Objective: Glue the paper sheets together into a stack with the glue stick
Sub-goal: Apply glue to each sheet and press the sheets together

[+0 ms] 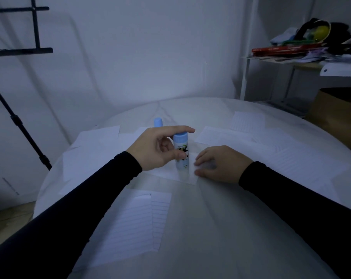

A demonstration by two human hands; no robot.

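My left hand (156, 149) grips a blue-and-white glue stick (181, 156), held upright with its lower end down on a small white paper sheet (170, 174) at the middle of the round table. My right hand (220, 164) rests on the right edge of that sheet, fingers bent and pressing it flat. A blue cap (158, 122) stands upright just behind my left hand. Several lined sheets lie spread around: a pair (142, 222) near the front, others (248, 120) at the back right and more (98, 141) on the left.
The table (220, 228) is covered with a white cloth. A black tripod leg (19, 125) stands at the left, beside the table edge. A white shelf (291, 57) with books and clutter is at the back right, a brown box (337, 117) below it.
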